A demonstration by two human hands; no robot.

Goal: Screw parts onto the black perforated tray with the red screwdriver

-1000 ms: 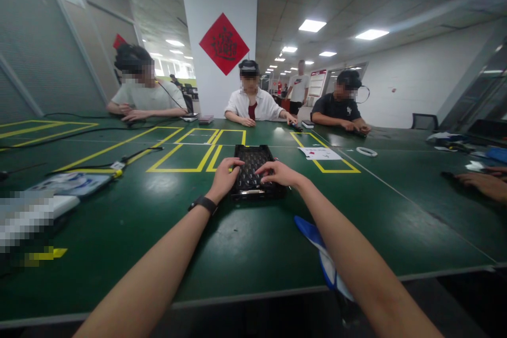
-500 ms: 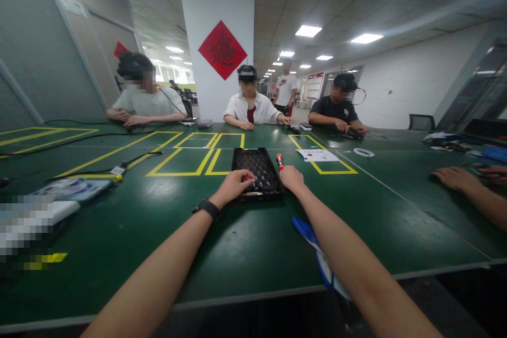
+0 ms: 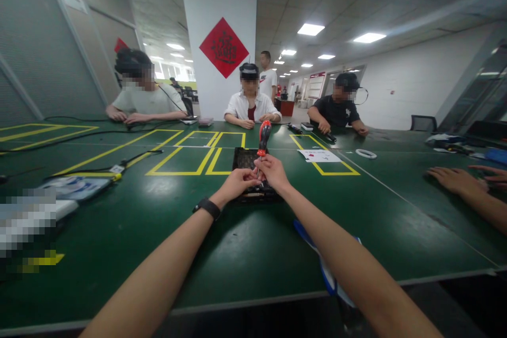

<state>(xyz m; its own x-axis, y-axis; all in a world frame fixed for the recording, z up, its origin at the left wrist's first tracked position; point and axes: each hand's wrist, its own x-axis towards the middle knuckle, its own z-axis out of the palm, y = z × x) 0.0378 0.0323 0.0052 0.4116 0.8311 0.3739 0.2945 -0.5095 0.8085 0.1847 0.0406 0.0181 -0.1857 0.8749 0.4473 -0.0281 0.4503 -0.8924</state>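
A screwdriver (image 3: 263, 137) with a red and black handle stands nearly upright, its shaft pointing down over a black tray-like case (image 3: 253, 198). My right hand (image 3: 275, 173) is closed on the screwdriver just below the handle. Beside it, my left hand (image 3: 237, 184) pinches close to the shaft, over the case; what lies between its fingertips is too small to name. The case rests on the green table (image 3: 229, 253), and both hands partly hide its inside.
Near my right forearm lies a blue and white object (image 3: 327, 274). A paper sheet (image 3: 320, 156) and a white ring (image 3: 365, 153) are farther right. Cables and a packet (image 3: 77, 188) lie left. Several people sit around, with another person's hand (image 3: 457, 179) at the right.
My right hand has moved left from beside the case to above it, bringing the screwdriver upright. My left hand stays over the case, now close to the shaft.
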